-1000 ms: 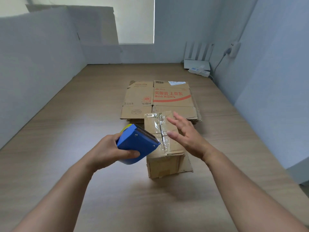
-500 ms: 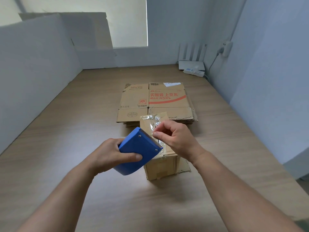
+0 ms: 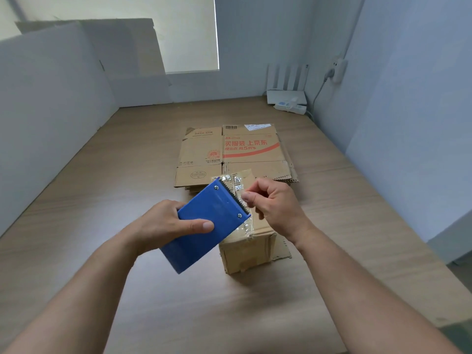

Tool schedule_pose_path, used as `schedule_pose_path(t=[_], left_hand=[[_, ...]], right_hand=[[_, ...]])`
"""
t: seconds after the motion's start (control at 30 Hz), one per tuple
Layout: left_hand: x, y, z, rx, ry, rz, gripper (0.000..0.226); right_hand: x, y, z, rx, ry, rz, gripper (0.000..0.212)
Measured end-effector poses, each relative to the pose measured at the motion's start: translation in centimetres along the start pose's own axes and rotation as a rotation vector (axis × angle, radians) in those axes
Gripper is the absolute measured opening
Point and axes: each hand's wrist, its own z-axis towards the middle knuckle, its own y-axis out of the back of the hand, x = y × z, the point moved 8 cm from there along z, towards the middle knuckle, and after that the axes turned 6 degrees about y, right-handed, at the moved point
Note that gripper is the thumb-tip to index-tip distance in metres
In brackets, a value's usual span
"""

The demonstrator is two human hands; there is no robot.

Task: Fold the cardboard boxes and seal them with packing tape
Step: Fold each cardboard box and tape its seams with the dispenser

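- So, left hand [image 3: 163, 226] is wrapped round the blue plastic tape dispenser [image 3: 207, 221], and right hand [image 3: 275, 208] pinches the clear tape end [image 3: 236, 185] at its toothed blade.
- Small brown cardboard box [image 3: 251, 247] sits mid-counter [image 3: 115, 190], right under both.
- Tape's probably flimsy and clingy, so I'd pinch the free edge and keep it taut.

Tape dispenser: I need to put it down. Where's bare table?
Bare table left of the small box and flat cardboard stack, up to the white wall; also right of them. Crowded over the box, where the left hand holds the tape dispenser and the right hand pinches tape.
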Motion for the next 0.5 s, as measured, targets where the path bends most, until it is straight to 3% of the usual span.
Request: schedule_pose_path(t=[0.1,0.2,0.33,0.5], left_hand=[[0.5,2.2,-1.0,0.026,0.02,0.029,0.089],[3.6,5.0,-3.1,0.023,0.109,0.072,0.088],[7.1,5.0,-4.3,0.053,0.287,0.18,0.092],[8.0,4.3,-4.0,0.046,0.365,0.217,0.088]], right_hand=[[-1.7,1.4,-1.0,-0.103,-0.1,0.135,0.021],[-4.5,6.4,-2.9,-0.286,-0.214,0.115,0.02],[-7.5,6.3,-5.0,-0.253,-0.348,0.07,0.022],[-8.4,5.3,-5.8,-0.259,-0.409,0.041,0.023]])
